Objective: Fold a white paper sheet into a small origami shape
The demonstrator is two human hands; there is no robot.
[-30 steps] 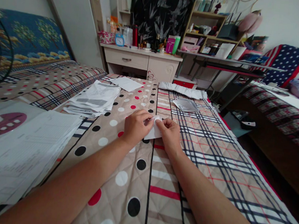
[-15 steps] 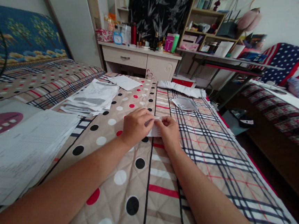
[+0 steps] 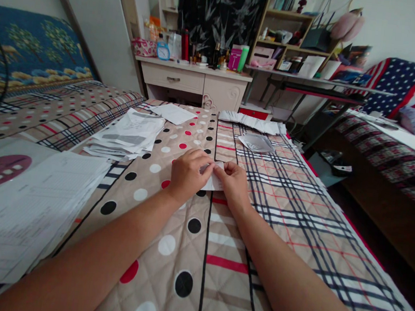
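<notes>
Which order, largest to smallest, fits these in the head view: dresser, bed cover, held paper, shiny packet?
1. Bed cover
2. Dresser
3. Unsure: shiny packet and held paper look close, and the paper is partly hidden.

Cream dresser [image 3: 190, 83], black patterned curtain [image 3: 208, 15] behind — pale wall [image 3: 400, 27] at right

**Open quilt right and centre, papers along the left**

Bare quilt [image 3: 160, 277] lies between the forearms, and right of the right hand [image 3: 234, 183] out to the bed's edge. Left of the left hand [image 3: 188, 174], a paper stack [image 3: 32, 208] and a paper pile [image 3: 130, 129] obstruct low sideways passage. Ahead, a lane runs between pile and packet [image 3: 259, 143]; a white bundle [image 3: 250, 122] lies behind the packet, a sheet [image 3: 174, 114] beyond the pile.
</notes>
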